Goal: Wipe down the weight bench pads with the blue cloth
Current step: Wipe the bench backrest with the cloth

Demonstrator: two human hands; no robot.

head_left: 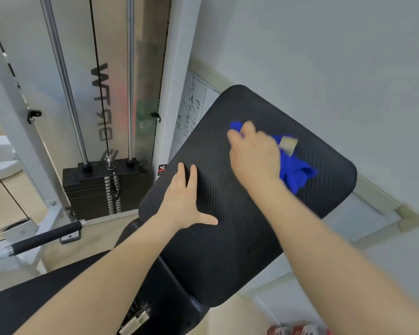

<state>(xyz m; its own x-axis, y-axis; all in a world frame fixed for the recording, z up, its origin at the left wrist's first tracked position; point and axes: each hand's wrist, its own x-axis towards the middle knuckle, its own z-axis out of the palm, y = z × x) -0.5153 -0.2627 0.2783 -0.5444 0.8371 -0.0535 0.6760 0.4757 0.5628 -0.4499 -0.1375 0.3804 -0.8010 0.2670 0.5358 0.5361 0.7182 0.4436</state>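
Right hand (254, 153) gripped the soft, light blue cloth (295, 172), bunched, on the firm back pad (228, 250); left hand (184, 201) lay flat, fingers straight, bracing.

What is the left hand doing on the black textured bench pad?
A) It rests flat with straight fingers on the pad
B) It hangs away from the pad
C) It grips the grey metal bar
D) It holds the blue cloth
A: the left hand lies flat with straight fingers on the black textured bench pad, while the right hand holds the blue cloth.
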